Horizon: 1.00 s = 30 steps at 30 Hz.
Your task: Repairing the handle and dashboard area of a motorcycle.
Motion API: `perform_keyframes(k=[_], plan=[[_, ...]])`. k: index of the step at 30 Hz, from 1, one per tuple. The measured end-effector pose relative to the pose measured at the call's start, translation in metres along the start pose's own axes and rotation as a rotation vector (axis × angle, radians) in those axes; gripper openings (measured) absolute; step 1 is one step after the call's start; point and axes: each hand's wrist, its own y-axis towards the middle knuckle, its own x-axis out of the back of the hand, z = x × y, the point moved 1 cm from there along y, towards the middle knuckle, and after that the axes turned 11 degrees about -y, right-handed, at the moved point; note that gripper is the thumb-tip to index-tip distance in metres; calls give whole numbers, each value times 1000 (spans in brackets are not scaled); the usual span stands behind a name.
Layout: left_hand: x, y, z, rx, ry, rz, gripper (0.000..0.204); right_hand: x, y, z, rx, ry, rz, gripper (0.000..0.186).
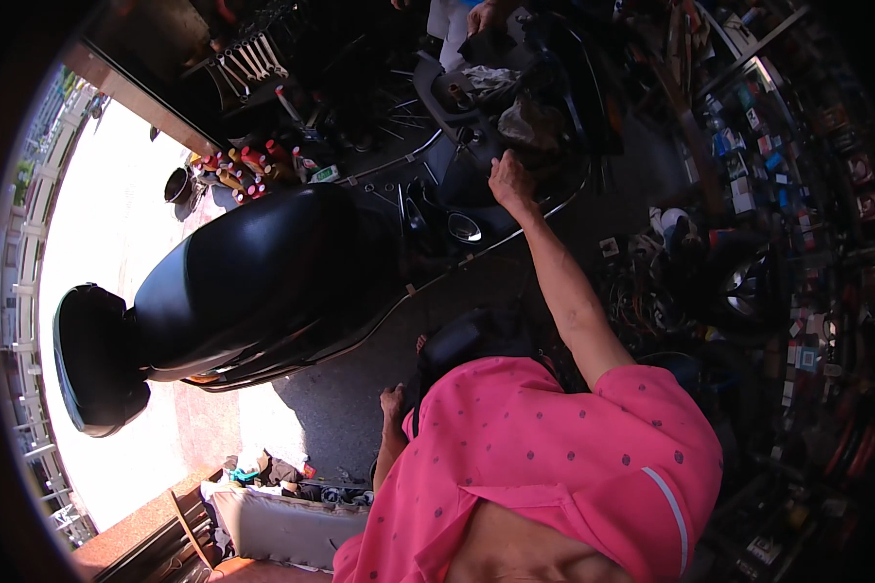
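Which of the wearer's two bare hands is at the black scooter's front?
The right hand, arm outstretched; the left hand hangs well away, beside the pink, dark-spotted shirt.

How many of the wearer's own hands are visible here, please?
2: the right hand, extended over the front part of the black scooter, and the left hand, lower down, beside the pink shirt.

The dark footboard (497, 222) of the black scooter (253, 272) carries an oval mirror (465, 227), glass up.
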Motion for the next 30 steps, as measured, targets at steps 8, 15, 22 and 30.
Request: perform_keyframes(k=[8, 15, 22, 30], plan=[[2, 3, 7, 8, -13, 1, 42, -3, 1, -1, -44, 27, 101, 26], [3, 6, 12, 2, -9, -1, 43, -3, 1, -1, -15, 35, 62, 26], [4, 8, 12, -1, -12, -5, 49, -5, 1, 0, -41, -15, 80, 26], [7, 2, 2, 17, -19, 10, 50, -4, -1, 0, -6, -5, -26, 23]])
